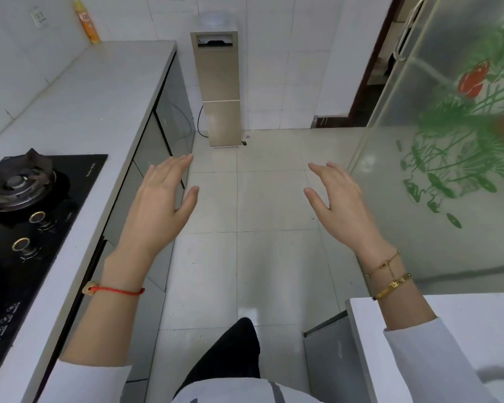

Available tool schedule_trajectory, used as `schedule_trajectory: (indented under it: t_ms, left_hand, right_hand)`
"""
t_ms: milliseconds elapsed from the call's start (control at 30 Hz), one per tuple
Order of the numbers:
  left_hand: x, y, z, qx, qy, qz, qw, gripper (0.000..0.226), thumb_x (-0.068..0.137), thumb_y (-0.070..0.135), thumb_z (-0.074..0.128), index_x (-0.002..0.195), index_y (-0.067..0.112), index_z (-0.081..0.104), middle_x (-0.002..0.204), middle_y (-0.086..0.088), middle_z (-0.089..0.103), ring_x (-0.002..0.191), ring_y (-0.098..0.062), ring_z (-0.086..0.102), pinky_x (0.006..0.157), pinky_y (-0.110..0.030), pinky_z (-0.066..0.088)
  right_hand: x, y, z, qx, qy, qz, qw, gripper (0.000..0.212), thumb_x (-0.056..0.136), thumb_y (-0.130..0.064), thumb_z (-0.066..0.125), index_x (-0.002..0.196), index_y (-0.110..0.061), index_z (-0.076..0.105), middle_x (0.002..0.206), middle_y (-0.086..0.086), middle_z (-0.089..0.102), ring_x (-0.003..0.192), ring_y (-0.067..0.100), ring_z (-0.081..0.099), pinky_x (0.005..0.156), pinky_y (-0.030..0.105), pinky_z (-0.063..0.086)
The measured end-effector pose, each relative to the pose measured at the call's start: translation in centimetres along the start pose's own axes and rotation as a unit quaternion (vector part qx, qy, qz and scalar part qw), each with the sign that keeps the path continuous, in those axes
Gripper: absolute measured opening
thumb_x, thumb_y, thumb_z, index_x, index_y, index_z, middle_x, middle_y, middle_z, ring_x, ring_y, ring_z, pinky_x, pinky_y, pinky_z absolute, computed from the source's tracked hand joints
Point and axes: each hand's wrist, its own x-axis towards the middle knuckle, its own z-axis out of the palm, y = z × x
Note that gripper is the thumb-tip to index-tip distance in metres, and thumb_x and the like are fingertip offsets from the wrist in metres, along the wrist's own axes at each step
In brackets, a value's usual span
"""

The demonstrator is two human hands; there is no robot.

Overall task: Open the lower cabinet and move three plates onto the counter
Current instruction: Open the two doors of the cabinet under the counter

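Observation:
A grey counter [93, 91] runs along the left, with grey lower cabinet doors [157, 146] shut beneath its edge. No plates are in view. My left hand [160, 199] hovers in the air beside the cabinet fronts, fingers spread and holding nothing. My right hand [338, 196] floats over the tiled floor at the same height, also spread and empty. Neither hand touches a cabinet door.
A black gas hob [26, 205] is set into the counter at the near left. An orange bottle [88, 23] stands at the counter's far end. A gold water dispenser [220, 88] stands against the far wall. A frosted glass door [437, 141] with green plant prints is on the right, and a white surface [463, 321] lies at the near right.

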Motion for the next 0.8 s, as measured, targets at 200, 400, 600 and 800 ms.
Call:
schedule_trajectory:
  t_ms: [200,400,600,800]
  left_hand:
    - [6.3,-1.3,4.0,-0.001,-0.015,0.001,1.0,0.051,0.098,0.024,0.049,0.146,0.012,0.037,0.148,-0.004,0.046,0.143,-0.023,0.033,0.122,-0.044,0.018]
    - [16.7,-2.6,7.7,0.002,-0.017,0.008,1.0,0.051,0.097,0.024,0.049,0.146,0.013,0.038,0.146,-0.003,0.047,0.141,-0.022,0.037,0.122,-0.043,0.018]
    - [28.1,-3.9,9.8,-0.004,-0.001,0.013,1.0,0.051,0.098,0.024,0.049,0.147,0.015,0.036,0.147,-0.001,0.046,0.142,-0.019,0.034,0.121,-0.044,0.02]
    - [37.3,-5.1,12.4,0.0,-0.009,0.012,1.0,0.051,0.098,0.025,0.047,0.147,0.015,0.036,0.148,-0.001,0.045,0.143,-0.018,0.033,0.123,-0.041,0.016]
  right_hand:
    - [5.4,3.5,2.3,0.01,-0.014,0.013,1.0,0.046,0.1,-0.031,0.045,0.143,-0.014,0.042,0.144,0.002,0.047,0.143,0.021,0.027,0.118,0.032,0.017]
    - [15.5,7.6,3.8,0.001,-0.011,0.029,1.0,0.046,0.1,-0.034,0.044,0.143,-0.015,0.041,0.145,0.002,0.047,0.143,0.02,0.028,0.119,0.034,0.016]
    - [26.9,10.9,4.5,0.005,0.003,0.021,1.0,0.047,0.1,-0.035,0.044,0.143,-0.015,0.042,0.144,0.002,0.049,0.142,0.02,0.03,0.12,0.037,0.02]
    - [36.2,13.6,5.8,0.004,0.003,0.008,1.0,0.046,0.1,-0.034,0.044,0.143,-0.016,0.042,0.144,0.001,0.048,0.142,0.019,0.029,0.116,0.028,0.016]
